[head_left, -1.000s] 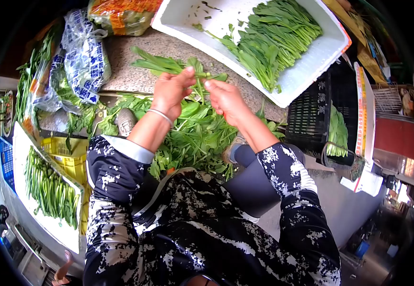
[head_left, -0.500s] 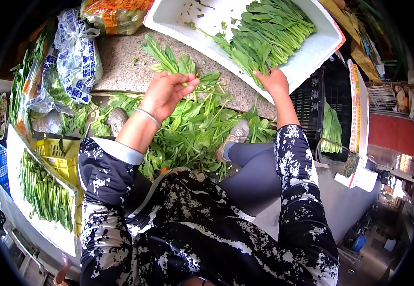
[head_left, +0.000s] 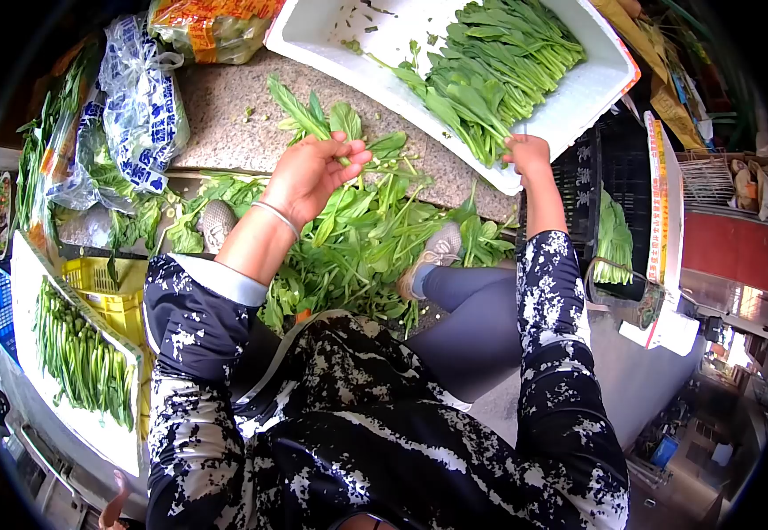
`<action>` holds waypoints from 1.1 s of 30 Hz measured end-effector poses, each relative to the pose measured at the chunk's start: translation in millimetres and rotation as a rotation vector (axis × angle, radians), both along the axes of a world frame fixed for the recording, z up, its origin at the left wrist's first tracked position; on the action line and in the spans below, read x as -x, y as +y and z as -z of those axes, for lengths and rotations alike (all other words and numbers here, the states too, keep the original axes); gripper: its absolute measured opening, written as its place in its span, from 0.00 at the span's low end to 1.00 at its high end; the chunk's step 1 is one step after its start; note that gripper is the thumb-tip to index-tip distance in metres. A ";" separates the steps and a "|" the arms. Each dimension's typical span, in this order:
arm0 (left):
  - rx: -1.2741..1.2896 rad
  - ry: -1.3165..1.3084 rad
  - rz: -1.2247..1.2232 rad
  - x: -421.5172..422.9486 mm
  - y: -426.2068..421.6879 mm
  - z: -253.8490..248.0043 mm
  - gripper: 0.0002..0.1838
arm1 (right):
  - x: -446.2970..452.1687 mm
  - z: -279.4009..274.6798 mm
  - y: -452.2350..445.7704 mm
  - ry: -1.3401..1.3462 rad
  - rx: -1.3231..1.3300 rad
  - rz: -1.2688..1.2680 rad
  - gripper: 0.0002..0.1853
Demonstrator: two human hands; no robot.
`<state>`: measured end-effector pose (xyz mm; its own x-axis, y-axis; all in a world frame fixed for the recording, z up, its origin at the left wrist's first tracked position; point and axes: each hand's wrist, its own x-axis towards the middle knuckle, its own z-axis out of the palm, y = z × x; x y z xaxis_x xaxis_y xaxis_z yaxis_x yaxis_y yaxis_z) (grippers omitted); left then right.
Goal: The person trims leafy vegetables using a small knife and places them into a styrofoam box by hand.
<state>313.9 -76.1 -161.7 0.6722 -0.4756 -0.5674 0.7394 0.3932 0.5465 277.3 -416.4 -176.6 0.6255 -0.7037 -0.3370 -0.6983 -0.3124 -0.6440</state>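
My left hand [head_left: 313, 177], with a bangle at the wrist, is closed on a leafy green stalk [head_left: 300, 108] whose leaves point away from me over the stone slab. At the near wall of the white foam box [head_left: 340, 40], my right hand [head_left: 530, 157] has its fingers closed on the stem ends of leafy greens [head_left: 472, 110]. Those greens belong to a neat row [head_left: 525, 57] lying inside the box. Under and between my hands, a loose heap of leaves and stalks [head_left: 349, 243] covers the ground around my shoes.
Plastic bags of vegetables [head_left: 145, 106] stand at the back left on the stone slab [head_left: 225, 106]. At the left, another foam box [head_left: 106, 437] holds green stalks beside a yellow crate [head_left: 106, 278]. A black crate [head_left: 583, 185] with greens sits at the right.
My right hand has shifted slightly right along the foam box's edge, onto the stem ends. My left hand has barely moved and keeps its stalk.
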 end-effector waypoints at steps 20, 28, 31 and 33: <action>0.027 0.044 0.063 9.5 -15.6 7.0 0.03 | 5.8 -36.3 -2.2 -0.336 0.093 0.161 0.11; 0.021 0.027 0.065 6.6 -13.1 6.0 0.03 | 16.3 -72.7 8.9 -0.231 0.849 0.131 0.10; 0.009 0.023 0.071 10.0 -12.0 5.5 0.03 | 20.9 -74.9 2.2 -0.240 0.764 0.115 0.10; 0.017 0.016 0.062 8.8 -11.6 4.7 0.04 | 24.0 -74.7 0.3 -0.337 0.740 0.150 0.09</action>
<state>305.1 -87.7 -166.4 0.6320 -0.5261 -0.5691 0.7713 0.3553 0.5281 253.3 -416.1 -101.9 0.4919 -0.7540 0.4354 -0.5723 -0.6568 -0.4909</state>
